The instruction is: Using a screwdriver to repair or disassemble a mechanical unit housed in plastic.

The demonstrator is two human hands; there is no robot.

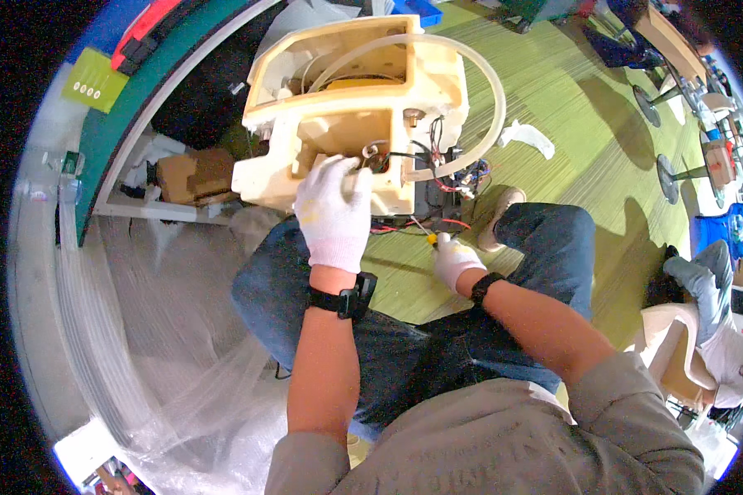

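Observation:
In front of me stands a cream plastic housing [272, 169] with two open compartments, tilted on the floor between my legs. My left hand [336, 206], in a white glove, is closed over its near wall, fingertips inside the smaller compartment. A clear hose [499, 95] arches from the larger compartment round to the housing's right side. Loose wires [462, 177] and dark parts crowd that side. My right hand [456, 260], also gloved, grips a screwdriver [432, 238] with a yellow handle; its thin shaft points toward the housing's lower edge, near a red wire. The tip is hard to make out.
A cardboard box [194, 175] sits at the left on a white-framed shelf. Clear plastic film [182, 330] is spread at lower left. A white scrap [530, 137] lies on the green carpet [570, 91]. Another person [722, 330] sits at far right, near tables and stools.

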